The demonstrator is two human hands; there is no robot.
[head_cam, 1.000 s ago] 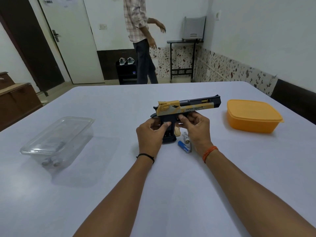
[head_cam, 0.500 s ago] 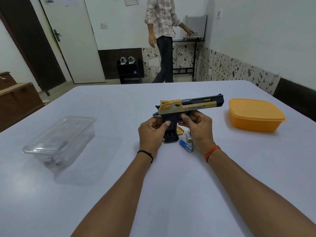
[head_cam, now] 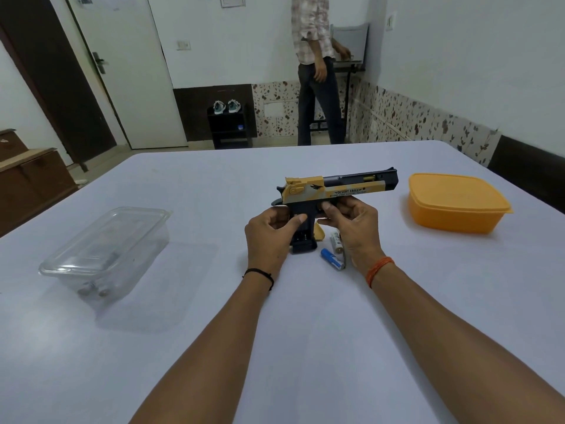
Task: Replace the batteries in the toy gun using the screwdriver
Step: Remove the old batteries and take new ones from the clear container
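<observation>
A black and yellow toy gun (head_cam: 339, 188) stands upright on its grip at the table's middle, barrel pointing right. My left hand (head_cam: 269, 237) grips the back of the handle. My right hand (head_cam: 351, 224) holds the gun under the trigger area. Behind the grip lies a small yellow cover piece (head_cam: 319, 231). A white battery (head_cam: 336, 242) and a blue battery (head_cam: 331, 258) lie on the table just left of my right wrist. A thin dark tool tip shows beside the blue battery, mostly hidden by my hand.
A clear lidded plastic box (head_cam: 105, 255) holding small items sits at the left. An orange lidded container (head_cam: 457, 203) sits at the right. The table (head_cam: 305, 347) has a pale cloth. A person (head_cam: 318, 71) stands by a desk at the far wall.
My hands and the gun have barely shifted. The person in the background has walked right to the desk by the wall.
</observation>
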